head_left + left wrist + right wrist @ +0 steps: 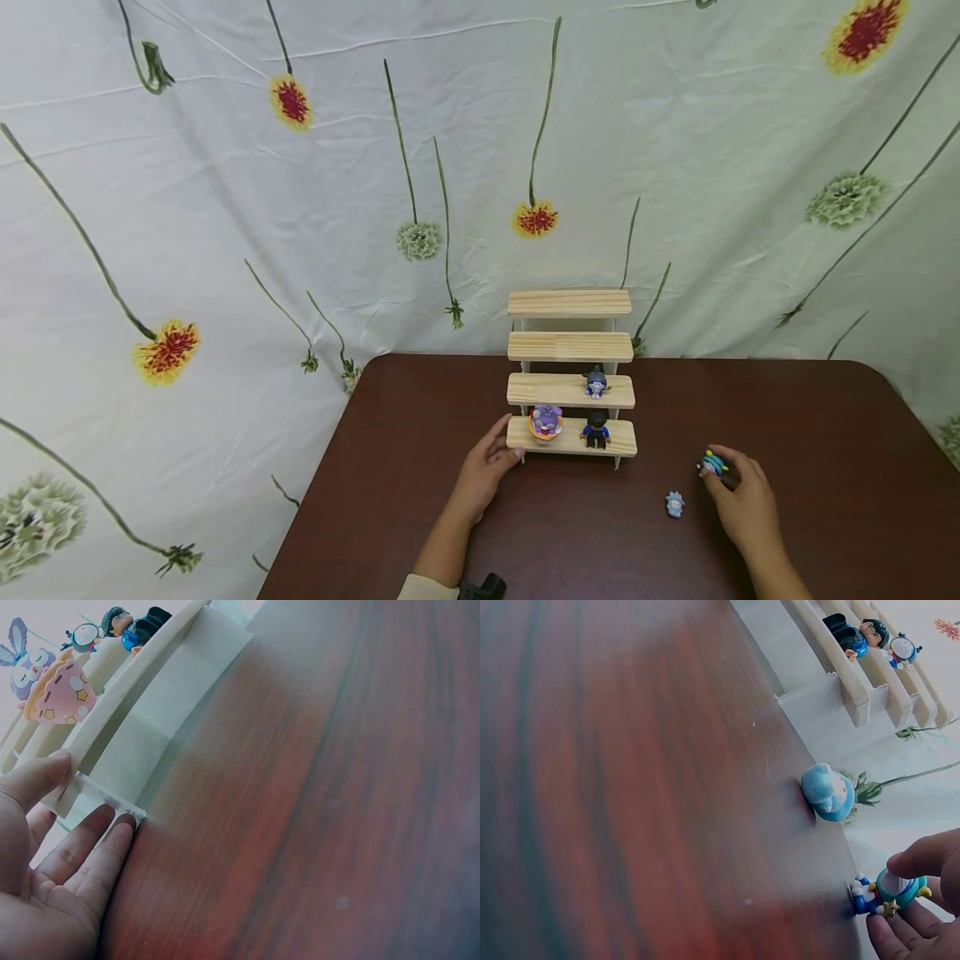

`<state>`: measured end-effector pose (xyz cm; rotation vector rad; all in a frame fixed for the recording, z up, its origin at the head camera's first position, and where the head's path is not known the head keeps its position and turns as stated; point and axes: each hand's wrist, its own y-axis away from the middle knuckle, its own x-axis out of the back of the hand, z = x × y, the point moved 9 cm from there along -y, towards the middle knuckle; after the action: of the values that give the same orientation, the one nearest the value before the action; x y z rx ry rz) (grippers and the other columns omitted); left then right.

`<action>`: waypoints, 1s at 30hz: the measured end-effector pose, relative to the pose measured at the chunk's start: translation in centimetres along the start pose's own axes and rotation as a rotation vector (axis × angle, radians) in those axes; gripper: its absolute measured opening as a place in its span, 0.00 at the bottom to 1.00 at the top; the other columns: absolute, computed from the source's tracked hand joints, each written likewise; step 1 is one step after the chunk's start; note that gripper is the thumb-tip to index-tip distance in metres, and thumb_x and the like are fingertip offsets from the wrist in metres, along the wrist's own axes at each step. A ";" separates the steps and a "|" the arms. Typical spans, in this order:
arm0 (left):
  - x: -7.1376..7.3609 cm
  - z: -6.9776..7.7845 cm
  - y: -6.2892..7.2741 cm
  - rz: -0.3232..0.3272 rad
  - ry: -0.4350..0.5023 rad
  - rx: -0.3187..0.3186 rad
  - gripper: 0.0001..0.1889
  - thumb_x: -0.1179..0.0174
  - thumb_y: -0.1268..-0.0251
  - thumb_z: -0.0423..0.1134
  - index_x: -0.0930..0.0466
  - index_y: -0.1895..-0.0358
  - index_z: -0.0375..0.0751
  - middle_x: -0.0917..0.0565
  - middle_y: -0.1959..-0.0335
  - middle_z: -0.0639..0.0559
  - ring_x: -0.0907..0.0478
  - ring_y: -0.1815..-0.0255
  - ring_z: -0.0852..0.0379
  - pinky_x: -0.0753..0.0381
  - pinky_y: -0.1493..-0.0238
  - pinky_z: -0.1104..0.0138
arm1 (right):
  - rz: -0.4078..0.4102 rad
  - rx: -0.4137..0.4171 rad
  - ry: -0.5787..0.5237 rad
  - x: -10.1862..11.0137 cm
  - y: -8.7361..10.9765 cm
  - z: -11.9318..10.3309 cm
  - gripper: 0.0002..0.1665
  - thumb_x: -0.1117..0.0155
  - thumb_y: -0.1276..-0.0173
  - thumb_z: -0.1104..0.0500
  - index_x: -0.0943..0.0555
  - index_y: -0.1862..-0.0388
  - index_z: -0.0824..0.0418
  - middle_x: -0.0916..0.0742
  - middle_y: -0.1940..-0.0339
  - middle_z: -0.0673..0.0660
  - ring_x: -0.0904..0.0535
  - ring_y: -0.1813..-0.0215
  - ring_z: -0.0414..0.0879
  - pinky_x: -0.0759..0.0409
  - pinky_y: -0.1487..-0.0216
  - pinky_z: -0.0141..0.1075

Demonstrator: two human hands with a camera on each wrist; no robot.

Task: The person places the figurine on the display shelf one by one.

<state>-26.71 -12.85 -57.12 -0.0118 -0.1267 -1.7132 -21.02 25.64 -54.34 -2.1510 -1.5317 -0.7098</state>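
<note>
A small stepped wooden display stand [570, 392] stands at the table's back. My left hand [483, 471] holds the left end of its lowest step, thumb [46, 776] at the plank's edge and fingers lower by the white support. My right hand [746, 504] pinches a small figurine in a teal striped hat [900, 889], whose feet are at or near the tabletop. Left of that hand stands a light-blue figurine [675, 504]. On the lowest step are a purple rabbit-eared figurine in a cup [546, 422] and a dark-haired figure in blue [596, 432]. One step up sits a dark-blue-hatted figurine [596, 383].
The dark reddish-brown table [405, 433] has rounded back corners. Behind it hangs a pale cloth [337, 208] printed with flowers. Near my left wrist, a black strap-like object [483, 587] shows at the bottom edge.
</note>
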 end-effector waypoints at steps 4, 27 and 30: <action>0.0 -0.1 0.0 -0.002 0.000 0.001 0.36 0.36 0.29 0.43 0.40 0.21 0.53 0.19 0.37 0.38 0.17 0.44 0.53 0.20 0.40 0.64 | 0.011 -0.003 -0.010 0.1 0.1 -0.1 0.25 0.38 0.27 0.62 0.25 0.33 0.64 0.24 0.40 0.70 0.21 0.40 0.67 0.35 0.62 0.11; 0.1 -0.4 -0.1 -0.006 0.002 0.003 0.36 0.35 0.30 0.45 0.39 0.21 0.57 0.20 0.35 0.39 0.17 0.41 0.51 0.21 0.37 0.59 | 0.033 0.072 0.015 0.9 -0.2 -2.0 0.22 0.38 0.26 0.60 0.22 0.35 0.63 0.23 0.38 0.69 0.25 0.37 0.65 0.37 0.61 0.11; 0.1 -0.3 0.0 -0.008 0.000 0.002 0.36 0.35 0.30 0.45 0.39 0.21 0.57 0.20 0.35 0.39 0.17 0.41 0.51 0.21 0.37 0.59 | 0.039 0.091 0.034 1.1 -0.3 -2.5 0.22 0.37 0.26 0.59 0.22 0.35 0.62 0.22 0.38 0.68 0.24 0.39 0.63 0.37 0.61 0.15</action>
<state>-26.73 -12.97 -57.45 -0.0096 -0.1285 -1.7208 -21.40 25.05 -51.72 -2.0856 -1.4712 -0.6480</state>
